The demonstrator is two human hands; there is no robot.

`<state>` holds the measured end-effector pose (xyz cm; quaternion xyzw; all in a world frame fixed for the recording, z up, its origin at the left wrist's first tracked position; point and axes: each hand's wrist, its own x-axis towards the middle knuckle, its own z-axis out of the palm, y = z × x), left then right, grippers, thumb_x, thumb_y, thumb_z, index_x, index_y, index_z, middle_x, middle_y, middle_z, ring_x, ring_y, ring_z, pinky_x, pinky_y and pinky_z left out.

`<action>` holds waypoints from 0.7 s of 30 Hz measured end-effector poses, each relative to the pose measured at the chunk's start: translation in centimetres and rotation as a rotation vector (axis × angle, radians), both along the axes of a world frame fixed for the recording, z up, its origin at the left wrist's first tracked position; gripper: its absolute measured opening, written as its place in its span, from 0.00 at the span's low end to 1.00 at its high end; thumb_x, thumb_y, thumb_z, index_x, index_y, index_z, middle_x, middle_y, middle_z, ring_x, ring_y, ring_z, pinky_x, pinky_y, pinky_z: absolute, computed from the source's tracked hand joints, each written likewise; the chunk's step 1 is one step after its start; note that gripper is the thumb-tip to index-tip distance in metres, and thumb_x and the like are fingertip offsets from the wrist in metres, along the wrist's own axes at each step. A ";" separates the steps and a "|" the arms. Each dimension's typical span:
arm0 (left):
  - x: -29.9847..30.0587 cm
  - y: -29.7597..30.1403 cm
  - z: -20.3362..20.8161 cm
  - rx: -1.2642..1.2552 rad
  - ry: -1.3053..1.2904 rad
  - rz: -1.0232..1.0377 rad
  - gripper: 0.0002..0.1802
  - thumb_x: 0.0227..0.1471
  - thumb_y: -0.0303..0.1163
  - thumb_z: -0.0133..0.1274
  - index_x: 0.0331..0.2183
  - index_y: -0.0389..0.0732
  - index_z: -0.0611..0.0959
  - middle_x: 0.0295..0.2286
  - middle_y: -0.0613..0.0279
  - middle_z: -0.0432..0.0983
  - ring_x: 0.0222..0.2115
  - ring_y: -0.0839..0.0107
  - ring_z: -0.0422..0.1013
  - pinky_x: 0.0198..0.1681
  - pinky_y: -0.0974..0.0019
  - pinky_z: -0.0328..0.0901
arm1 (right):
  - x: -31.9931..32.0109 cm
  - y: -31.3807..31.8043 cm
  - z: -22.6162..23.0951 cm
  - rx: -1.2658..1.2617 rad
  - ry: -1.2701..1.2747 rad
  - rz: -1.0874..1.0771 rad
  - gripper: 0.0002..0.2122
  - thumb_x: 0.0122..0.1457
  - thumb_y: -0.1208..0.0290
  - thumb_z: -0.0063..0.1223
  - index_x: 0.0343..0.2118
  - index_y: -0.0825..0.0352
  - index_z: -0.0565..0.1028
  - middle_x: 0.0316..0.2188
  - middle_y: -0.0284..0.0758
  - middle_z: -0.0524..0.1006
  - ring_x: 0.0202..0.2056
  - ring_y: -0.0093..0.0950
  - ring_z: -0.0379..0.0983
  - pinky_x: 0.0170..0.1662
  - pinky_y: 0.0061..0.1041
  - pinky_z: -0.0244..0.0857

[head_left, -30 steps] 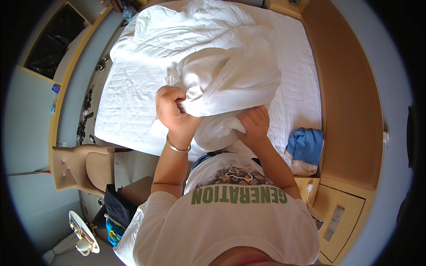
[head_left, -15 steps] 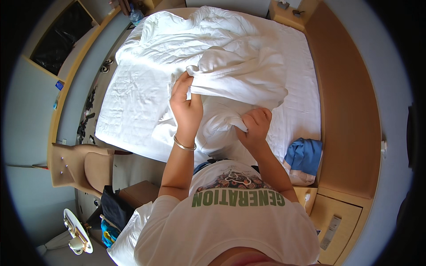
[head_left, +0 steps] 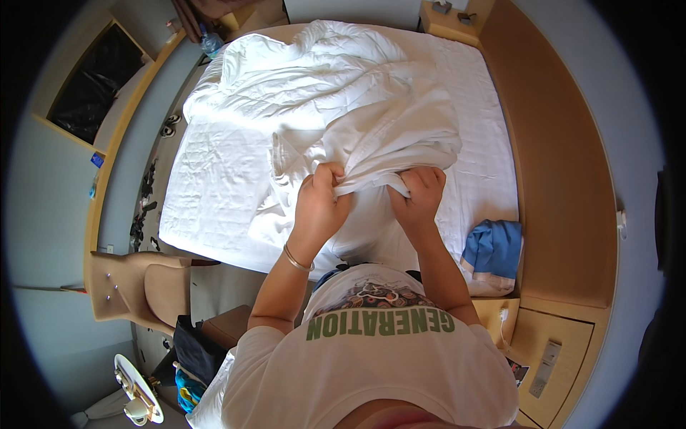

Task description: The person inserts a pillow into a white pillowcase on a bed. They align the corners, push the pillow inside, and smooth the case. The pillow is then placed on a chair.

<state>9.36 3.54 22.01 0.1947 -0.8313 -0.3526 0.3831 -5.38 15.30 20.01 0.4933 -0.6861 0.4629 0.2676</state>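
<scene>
Both my hands grip the edge of a loose white duvet cover (head_left: 404, 132), which lies rumpled over the near middle of the bed (head_left: 204, 179). My left hand (head_left: 319, 209) is closed on a fold of it, the fingers curled over the edge. A short way to the right, my right hand (head_left: 419, 199) is closed on the same edge, its thumb side toward the left hand. Some of the fabric hangs down between my hands and my body. Beyond it a bunched white quilt (head_left: 307, 75) covers the far part of the bed; where cover and quilt meet is hard to make out.
A folded blue cloth (head_left: 493, 243) lies at the bed's near right corner, by the brown headboard (head_left: 554, 164). Nightstands (head_left: 457, 27) flank the bed. On the left stand a tan chair (head_left: 139, 289) and a round tray with cups (head_left: 138, 393). Shoes (head_left: 170, 126) lie on the floor.
My left hand has come down toward me and slightly right, closing on the cover's edge nearer my right hand. The raised fabric has dropped lower. My right hand keeps its hold.
</scene>
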 end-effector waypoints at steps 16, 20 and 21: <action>-0.8 -1.5 2.5 0.139 0.039 -0.133 0.08 0.45 0.21 0.56 0.22 0.35 0.72 0.20 0.56 0.71 0.20 0.67 0.67 0.25 0.68 0.61 | 0.5 -0.2 0.2 0.012 -0.014 -0.024 0.09 0.37 0.74 0.63 0.26 0.64 0.77 0.25 0.31 0.76 0.31 0.30 0.71 0.43 0.31 0.56; -0.3 0.6 2.7 -0.114 -0.072 -0.113 0.10 0.45 0.27 0.61 0.27 0.38 0.74 0.21 0.58 0.72 0.23 0.60 0.70 0.32 0.64 0.62 | 0.1 -0.4 0.4 -0.003 -0.036 -0.039 0.09 0.37 0.75 0.62 0.26 0.64 0.77 0.27 0.31 0.77 0.32 0.30 0.71 0.43 0.31 0.56; -0.4 1.5 2.5 -0.208 -0.068 -0.080 0.11 0.45 0.28 0.62 0.29 0.39 0.75 0.20 0.59 0.72 0.24 0.60 0.70 0.34 0.64 0.62 | 0.1 -0.5 0.4 0.001 -0.037 -0.051 0.10 0.37 0.75 0.61 0.26 0.64 0.77 0.27 0.31 0.77 0.32 0.30 0.71 0.43 0.31 0.56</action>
